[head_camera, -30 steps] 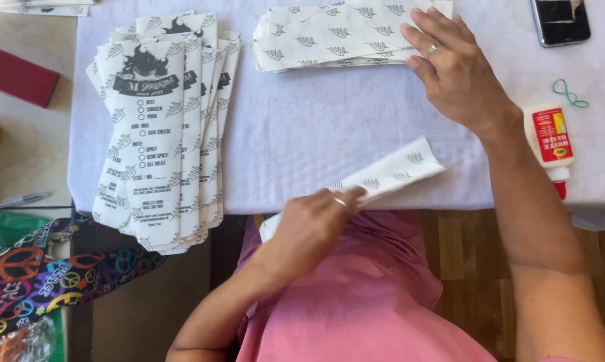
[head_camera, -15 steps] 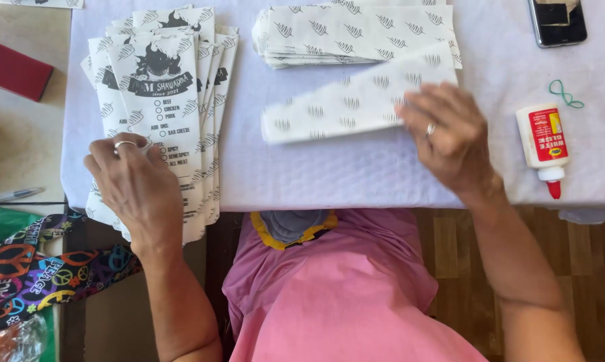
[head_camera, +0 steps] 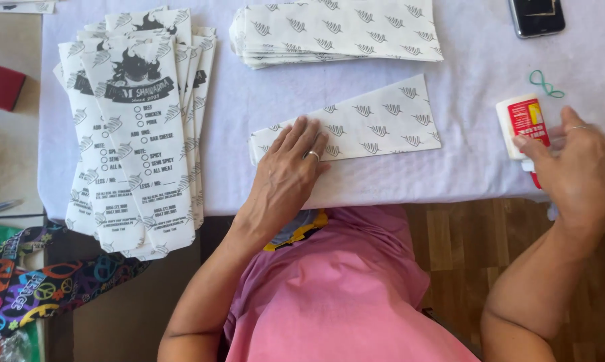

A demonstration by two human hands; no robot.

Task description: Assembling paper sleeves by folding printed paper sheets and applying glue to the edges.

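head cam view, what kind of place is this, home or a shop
Probably a home or small workshop table used for making paper food bags by hand. A pale cloth covers the table, printed paper bags lie stacked, the left hand presses a folded sheet, and the right hand grips a glue bottle.

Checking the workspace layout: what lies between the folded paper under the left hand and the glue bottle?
Only bare tablecloth lies between the paper and the glue bottle, per the head view.

Matt paper sleeve (head_camera: 356, 131); glossy plastic glue bottle (head_camera: 521, 127); cloth-covered table (head_camera: 470, 167)
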